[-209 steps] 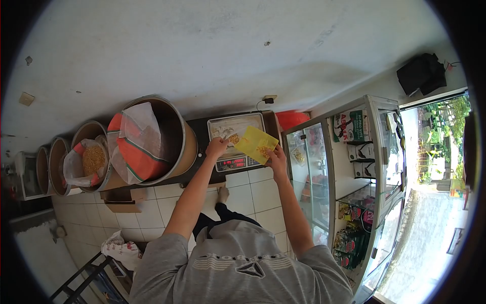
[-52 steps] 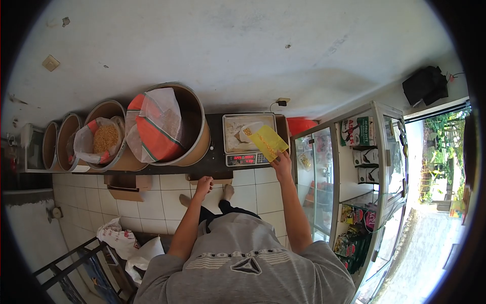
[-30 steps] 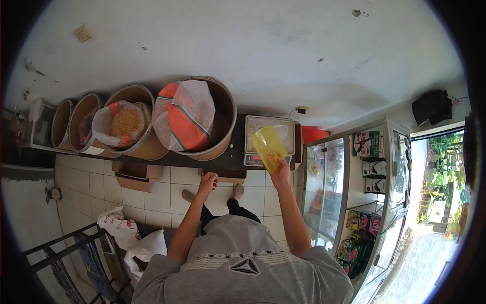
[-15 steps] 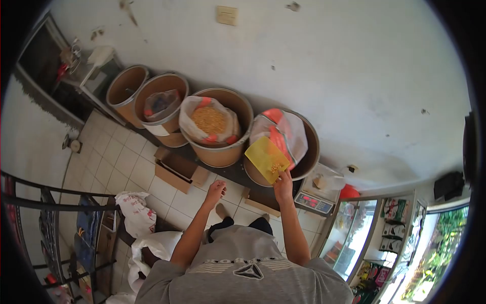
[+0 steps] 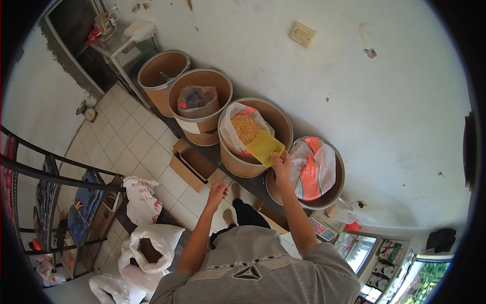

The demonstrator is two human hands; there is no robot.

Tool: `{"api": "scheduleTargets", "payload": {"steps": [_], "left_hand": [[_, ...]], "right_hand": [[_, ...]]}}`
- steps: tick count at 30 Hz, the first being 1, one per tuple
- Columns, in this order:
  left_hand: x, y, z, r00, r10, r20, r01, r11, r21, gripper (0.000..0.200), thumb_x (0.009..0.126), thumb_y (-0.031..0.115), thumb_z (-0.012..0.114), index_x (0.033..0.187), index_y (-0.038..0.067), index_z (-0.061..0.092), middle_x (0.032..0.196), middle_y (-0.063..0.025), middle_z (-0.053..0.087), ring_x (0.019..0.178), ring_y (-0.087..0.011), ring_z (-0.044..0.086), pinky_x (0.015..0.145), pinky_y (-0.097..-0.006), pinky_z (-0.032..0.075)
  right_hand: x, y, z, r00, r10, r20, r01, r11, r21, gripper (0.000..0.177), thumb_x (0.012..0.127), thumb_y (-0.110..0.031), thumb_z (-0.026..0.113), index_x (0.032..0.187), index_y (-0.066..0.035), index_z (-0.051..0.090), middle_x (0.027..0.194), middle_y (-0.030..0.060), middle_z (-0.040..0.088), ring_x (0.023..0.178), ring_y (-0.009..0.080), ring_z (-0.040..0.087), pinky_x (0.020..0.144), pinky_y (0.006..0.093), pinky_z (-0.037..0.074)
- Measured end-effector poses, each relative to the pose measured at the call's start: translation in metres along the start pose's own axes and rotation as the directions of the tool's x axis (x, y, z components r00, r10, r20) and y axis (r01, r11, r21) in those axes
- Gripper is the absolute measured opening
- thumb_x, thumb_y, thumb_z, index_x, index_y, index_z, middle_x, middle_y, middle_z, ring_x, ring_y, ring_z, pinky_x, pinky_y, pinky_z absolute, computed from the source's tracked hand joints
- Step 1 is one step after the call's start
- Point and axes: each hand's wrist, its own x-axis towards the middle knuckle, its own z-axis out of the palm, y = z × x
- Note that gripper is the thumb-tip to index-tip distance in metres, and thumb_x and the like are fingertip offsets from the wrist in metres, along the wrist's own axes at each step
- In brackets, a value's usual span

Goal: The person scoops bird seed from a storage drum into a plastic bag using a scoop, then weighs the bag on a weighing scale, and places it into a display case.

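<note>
My right hand (image 5: 281, 163) grips one end of a yellow plastic scoop (image 5: 264, 147). The scoop's far edge reaches over an open sack (image 5: 230, 127) of golden-yellow grain (image 5: 245, 128), which sits in a large brown drum (image 5: 238, 165). A few grains seem to lie on the scoop near my fingers, though I cannot be sure. Lower and to the left, my left hand (image 5: 218, 191) hangs over the floor with its fingers curled and no object visible in them. Beside my right hand stands another drum (image 5: 340, 175) with a white and orange sack (image 5: 316, 169) inside.
Two more drums (image 5: 202, 133) (image 5: 154, 93) continue the row to the left along the wall. A cardboard box (image 5: 188, 169) lies on the tiled floor. White sacks (image 5: 174, 235) and a black rack (image 5: 61, 172) are at lower left; a digital scale (image 5: 322, 229) is at right.
My right hand has carried the scoop leftward from the drum with the orange-striped sack to the grain drum. The camera view has turned and shifted. My left hand stays curled.
</note>
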Motion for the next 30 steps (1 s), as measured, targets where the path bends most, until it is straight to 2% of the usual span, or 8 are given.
{"api": "scheduleTargets", "payload": {"steps": [4,6,7,9,19,22,28,30], "left_hand": [[0.033,0.018,-0.003,1.000,0.008,-0.008,-0.008,1.000,-0.002,0.021,0.093,0.028,0.052,0.096,0.009,0.058,0.078,-0.0015,0.057,0.066,-0.0100,0.053,0.060,-0.0259,0.042],[0.053,0.028,-0.003,0.999,0.018,-0.028,-0.019,1.000,-0.006,0.021,0.093,0.029,0.052,0.096,0.008,0.058,0.078,-0.0016,0.057,0.066,-0.0099,0.053,0.060,-0.0255,0.042],[0.065,0.035,-0.002,0.999,0.037,-0.037,-0.038,0.999,-0.006,0.022,0.094,0.029,0.052,0.096,0.008,0.057,0.078,-0.0017,0.057,0.066,-0.0098,0.052,0.060,-0.0251,0.042],[0.085,0.052,0.000,0.998,0.049,-0.048,-0.049,0.999,0.004,0.020,0.094,0.027,0.052,0.097,0.008,0.057,0.078,-0.0016,0.057,0.066,-0.0096,0.052,0.060,-0.0246,0.042],[0.140,0.100,0.012,0.984,0.101,-0.143,-0.098,0.995,0.029,0.015,0.095,0.023,0.051,0.100,0.010,0.056,0.076,0.0008,0.056,0.068,-0.0095,0.053,0.059,-0.0239,0.042],[0.148,0.089,0.011,0.991,0.051,-0.120,-0.049,0.999,0.017,0.016,0.095,0.025,0.051,0.101,0.010,0.056,0.076,0.0008,0.056,0.068,-0.0090,0.053,0.059,-0.0236,0.042],[0.150,0.091,0.007,0.993,-0.039,-0.113,0.037,0.999,-0.014,0.017,0.096,0.025,0.051,0.104,0.010,0.056,0.079,0.0010,0.057,0.068,-0.0081,0.053,0.059,-0.0226,0.041],[0.152,0.093,0.004,0.992,-0.033,-0.120,0.029,0.999,-0.038,0.017,0.095,0.023,0.052,0.103,0.009,0.056,0.079,0.0001,0.057,0.068,-0.0085,0.053,0.058,-0.0226,0.041]], "right_hand": [[0.062,0.028,0.023,0.999,-0.045,0.004,0.045,0.983,-0.177,0.051,0.086,-0.011,0.065,0.131,-0.002,0.044,0.113,0.0133,0.058,0.102,0.0195,0.060,0.085,0.0345,0.051],[0.094,0.048,0.032,0.944,-0.317,0.098,0.318,0.781,-0.538,0.055,0.081,-0.009,0.069,0.130,0.000,0.045,0.114,0.0159,0.059,0.105,0.0254,0.060,0.089,0.0361,0.048],[0.104,0.049,0.038,0.945,-0.309,0.106,0.316,0.783,-0.536,0.055,0.081,-0.009,0.069,0.130,0.000,0.045,0.114,0.0159,0.059,0.105,0.0254,0.060,0.089,0.0361,0.048],[0.118,0.044,0.054,0.898,-0.355,0.260,0.432,0.602,-0.671,0.057,0.076,-0.008,0.072,0.127,0.000,0.048,0.117,0.0188,0.058,0.110,0.0327,0.057,0.094,0.0391,0.045],[0.170,0.027,0.128,0.912,-0.051,0.407,0.359,0.578,-0.733,0.060,0.072,-0.009,0.074,0.127,-0.006,0.051,0.122,0.0196,0.055,0.114,0.0377,0.052,0.097,0.0439,0.043],[0.192,0.035,0.140,0.858,0.010,0.514,0.442,0.498,-0.746,0.058,0.071,-0.011,0.076,0.124,-0.016,0.055,0.126,0.0195,0.052,0.115,0.0379,0.052,0.096,0.0437,0.043],[0.220,0.048,0.163,0.600,0.131,0.790,0.693,0.409,-0.594,0.044,0.068,-0.009,0.074,0.110,-0.007,0.060,0.118,0.0177,0.056,0.110,0.0360,0.055,0.091,0.0425,0.046],[0.226,0.048,0.167,0.403,0.147,0.903,0.826,0.366,-0.428,0.036,0.067,-0.007,0.072,0.101,-0.002,0.061,0.111,0.0178,0.059,0.106,0.0353,0.056,0.089,0.0430,0.047]]}}
